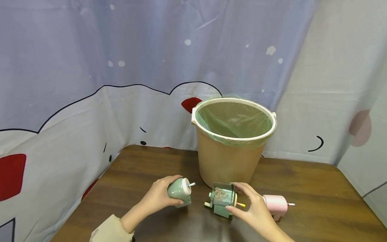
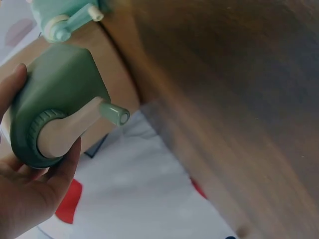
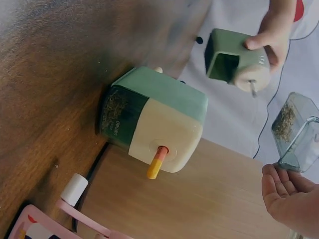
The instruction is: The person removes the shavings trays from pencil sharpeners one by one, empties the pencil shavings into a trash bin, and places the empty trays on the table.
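Observation:
My left hand [image 1: 159, 192] grips a green crank pencil sharpener [image 1: 177, 189] with a pencil in its front hole. In the right wrist view this sharpener's drawer slot [image 3: 223, 67] is vacant, and its crank handle [image 2: 75, 127] shows in the left wrist view. Between thumb and fingers, my right hand [image 1: 253, 209] holds a clear shavings drawer [image 3: 298, 130] with pencil shavings [image 3: 285, 123] inside. Below that drawer, a mint sharpener [image 3: 167, 99] with a cream front stands on the table, its own drawer containing shavings. A red and yellow pencil [image 3: 158, 163] sticks out of it.
A beige bin [image 1: 226, 161] lined with a green bag [image 1: 235, 121] stands behind the sharpeners. At the right, beyond my right hand, is a pink sharpener [image 1: 276, 204] with a pencil in it. A patterned curtain [image 1: 145, 50] surrounds the wooden table [image 1: 145, 164].

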`<state>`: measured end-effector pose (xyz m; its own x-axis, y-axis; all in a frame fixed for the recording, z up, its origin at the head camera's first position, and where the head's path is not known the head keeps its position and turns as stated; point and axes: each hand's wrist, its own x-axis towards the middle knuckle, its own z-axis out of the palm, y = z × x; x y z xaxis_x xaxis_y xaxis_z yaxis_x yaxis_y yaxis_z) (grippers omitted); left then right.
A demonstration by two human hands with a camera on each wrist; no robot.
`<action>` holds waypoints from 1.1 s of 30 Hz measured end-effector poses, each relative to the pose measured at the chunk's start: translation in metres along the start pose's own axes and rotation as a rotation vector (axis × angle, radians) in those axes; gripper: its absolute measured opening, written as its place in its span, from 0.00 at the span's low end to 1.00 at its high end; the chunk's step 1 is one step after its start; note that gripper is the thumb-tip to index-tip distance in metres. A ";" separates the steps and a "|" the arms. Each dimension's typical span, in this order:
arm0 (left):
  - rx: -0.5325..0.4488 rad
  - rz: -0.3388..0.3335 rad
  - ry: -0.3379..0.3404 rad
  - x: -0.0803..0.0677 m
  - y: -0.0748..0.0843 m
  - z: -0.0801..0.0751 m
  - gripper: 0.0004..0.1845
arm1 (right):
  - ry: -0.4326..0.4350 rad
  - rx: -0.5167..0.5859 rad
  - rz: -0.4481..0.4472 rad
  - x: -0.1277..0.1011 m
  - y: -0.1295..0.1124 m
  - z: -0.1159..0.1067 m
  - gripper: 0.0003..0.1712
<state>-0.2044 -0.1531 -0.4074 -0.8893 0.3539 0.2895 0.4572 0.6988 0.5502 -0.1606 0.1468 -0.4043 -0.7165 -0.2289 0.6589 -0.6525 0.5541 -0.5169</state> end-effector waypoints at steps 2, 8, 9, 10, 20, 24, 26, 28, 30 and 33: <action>-0.013 -0.013 -0.014 0.002 -0.005 0.003 0.38 | 0.016 0.010 0.014 0.000 0.000 -0.001 0.35; 0.008 -0.010 -0.058 0.017 -0.016 0.013 0.38 | 0.037 0.028 0.041 0.005 -0.001 -0.004 0.34; 0.019 -0.006 -0.068 0.020 -0.018 0.014 0.39 | 0.038 0.032 0.045 0.006 -0.001 -0.005 0.34; 0.028 -0.002 -0.077 0.023 -0.019 0.016 0.39 | 0.038 0.035 0.052 0.007 -0.002 -0.005 0.33; 0.111 0.048 -0.162 0.041 -0.021 0.025 0.38 | 0.046 0.037 0.067 0.008 -0.002 -0.009 0.34; 0.126 0.050 -0.191 0.043 -0.022 0.029 0.38 | 0.049 0.038 0.055 0.011 -0.001 -0.013 0.34; 0.129 0.050 -0.196 0.043 -0.023 0.030 0.38 | 0.050 0.040 0.059 0.012 -0.001 -0.016 0.34; 0.125 0.051 -0.195 0.042 -0.023 0.031 0.38 | 0.049 0.045 0.071 0.014 -0.001 -0.020 0.34; 0.126 0.052 -0.194 0.042 -0.023 0.032 0.39 | 0.048 0.050 0.084 0.016 -0.001 -0.023 0.34; 0.134 0.050 -0.200 0.043 -0.023 0.033 0.38 | 0.049 0.064 0.109 0.018 -0.002 -0.028 0.33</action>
<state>-0.2530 -0.1337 -0.4334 -0.8555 0.4970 0.1456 0.5075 0.7485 0.4268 -0.1653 0.1639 -0.3767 -0.7720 -0.1302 0.6222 -0.5871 0.5212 -0.6194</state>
